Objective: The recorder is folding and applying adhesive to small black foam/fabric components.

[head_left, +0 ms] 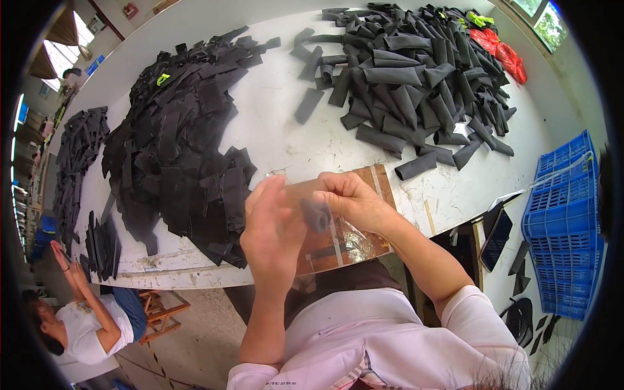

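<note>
My right hand (356,203) pinches a small dark grey fabric tube (316,216) between thumb and fingers, its round end facing me. Beside it, my left hand (272,224) is raised and smeared by motion; whether its fingers touch the tube cannot be made out. Both hands are over a brown board (344,250) at the table's near edge, partly covered with shiny clear tape. To the left spreads a large heap of flat black fabric pieces (172,133). Rolled dark fabric tubes (403,75) are piled at the far right.
A white table (273,117) carries both heaps. Red plastic bags (500,52) lie behind the tubes. Stacked blue crates (562,227) stand at the right. At the lower left, a person (91,325) sits near a wooden stool (159,315), beside more black pieces (81,156).
</note>
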Demonstrator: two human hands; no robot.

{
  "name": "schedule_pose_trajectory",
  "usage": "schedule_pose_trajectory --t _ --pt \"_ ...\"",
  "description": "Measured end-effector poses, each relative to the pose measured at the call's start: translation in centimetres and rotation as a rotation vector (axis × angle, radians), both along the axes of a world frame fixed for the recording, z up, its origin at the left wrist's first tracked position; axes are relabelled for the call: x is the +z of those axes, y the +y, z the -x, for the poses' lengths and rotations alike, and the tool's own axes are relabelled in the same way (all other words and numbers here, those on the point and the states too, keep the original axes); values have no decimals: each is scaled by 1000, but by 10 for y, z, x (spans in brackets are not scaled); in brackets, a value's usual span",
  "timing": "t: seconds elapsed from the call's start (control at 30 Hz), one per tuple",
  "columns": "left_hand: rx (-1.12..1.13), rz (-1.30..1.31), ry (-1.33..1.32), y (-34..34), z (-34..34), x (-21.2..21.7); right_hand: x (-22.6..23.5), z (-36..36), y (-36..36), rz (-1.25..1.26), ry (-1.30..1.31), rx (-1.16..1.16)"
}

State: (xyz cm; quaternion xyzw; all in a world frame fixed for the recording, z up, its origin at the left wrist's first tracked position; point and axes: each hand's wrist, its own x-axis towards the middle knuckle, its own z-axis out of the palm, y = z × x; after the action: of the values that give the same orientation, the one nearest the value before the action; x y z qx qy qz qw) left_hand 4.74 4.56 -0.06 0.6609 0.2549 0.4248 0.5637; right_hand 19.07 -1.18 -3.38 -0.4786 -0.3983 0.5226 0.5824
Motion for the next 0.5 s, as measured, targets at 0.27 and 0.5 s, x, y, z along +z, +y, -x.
schedule_pose_trajectory --t 0.27,0.5 --pt "-53 -100 -234 -2 -2 10 58 -3 -14 -408 -947 -157" --pt "-12 261 -339 -6 6 -17 33 -6 -9 -360 -1319 -23"
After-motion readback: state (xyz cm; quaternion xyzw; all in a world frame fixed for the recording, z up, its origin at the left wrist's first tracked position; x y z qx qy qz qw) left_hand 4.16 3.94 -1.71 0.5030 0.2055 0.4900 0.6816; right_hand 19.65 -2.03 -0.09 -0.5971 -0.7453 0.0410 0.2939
